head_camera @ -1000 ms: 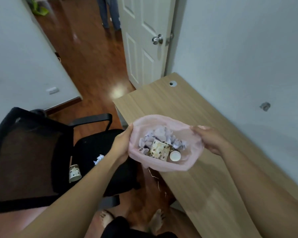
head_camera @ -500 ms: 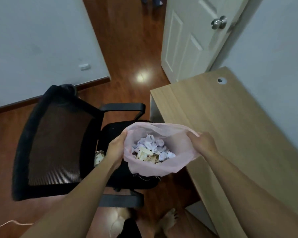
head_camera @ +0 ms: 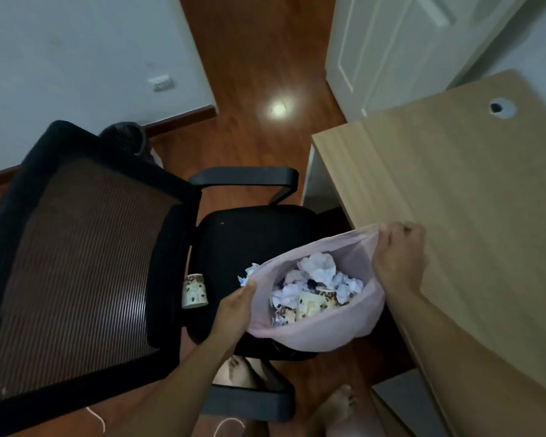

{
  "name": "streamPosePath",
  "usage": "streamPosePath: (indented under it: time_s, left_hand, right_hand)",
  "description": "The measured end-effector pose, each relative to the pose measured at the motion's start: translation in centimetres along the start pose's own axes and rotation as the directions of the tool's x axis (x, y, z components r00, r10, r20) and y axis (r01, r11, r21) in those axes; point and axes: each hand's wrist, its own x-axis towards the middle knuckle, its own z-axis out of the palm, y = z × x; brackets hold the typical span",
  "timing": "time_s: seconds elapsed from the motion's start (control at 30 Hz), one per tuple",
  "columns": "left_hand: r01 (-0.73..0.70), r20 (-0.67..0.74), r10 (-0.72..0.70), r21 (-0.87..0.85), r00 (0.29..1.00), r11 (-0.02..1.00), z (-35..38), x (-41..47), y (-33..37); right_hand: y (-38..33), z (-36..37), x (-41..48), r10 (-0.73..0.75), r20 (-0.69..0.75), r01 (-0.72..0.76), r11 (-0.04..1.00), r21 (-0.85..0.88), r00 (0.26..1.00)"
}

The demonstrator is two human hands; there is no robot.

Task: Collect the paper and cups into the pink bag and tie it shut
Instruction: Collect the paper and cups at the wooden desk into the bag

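A wooden floor [head_camera: 249, 74] is seen stretching away beyond both hands, bounded by a pale wall on the left and a white door [head_camera: 391, 42] on the right. A black mesh-backed chair [head_camera: 76, 263] is set to the left of the left fingers; its seat lies under them, and its far armrest reaches toward the surface [head_camera: 454, 200]. The surface's left edge runs just beside the right fingers, and its wooden top spreads out to their right.

The pink bag [head_camera: 312, 334] is held open between the two hands, over the seat's right edge and close against the edge of the surface. Its near-left rim is pinched by the left hand [head_camera: 234, 310]. Its far-right rim is bunched in the curled fingers [head_camera: 391, 234] of the right hand [head_camera: 397, 260]. Crumpled paper [head_camera: 319, 266] and patterned cups [head_camera: 316, 302] are contained inside.

A loose cup [head_camera: 195, 291] is seen at the seat's back edge, left of the left fingers. A paper scrap [head_camera: 248, 272] lies just beyond them, beside the bag's rim.
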Motion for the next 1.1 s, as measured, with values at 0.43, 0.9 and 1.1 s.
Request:
streamPosePath:
  time_s: [0.43,0.9,1.1]
  left_hand:
    - [0.050,-0.147,-0.053,-0.021,0.988,0.999,-0.4,8.9,-3.5]
    - [-0.019,-0.162,0.059,0.236,0.985,0.972,1.2,14.1,-3.5]
    - [-0.308,-0.171,0.301,-0.018,0.938,0.951,-1.8,10.9,4.9]
  right_hand:
    - [0.9,4.5,1.1,-0.191,-0.231,0.170,0.980,-0.105,0.954]
    - [0.4,4.2,1.0,-0.180,-0.231,0.159,0.982,-0.107,0.956]
    - [0.2,3.9,0.9,-0.175,-0.224,0.152,0.982,-0.114,0.959]
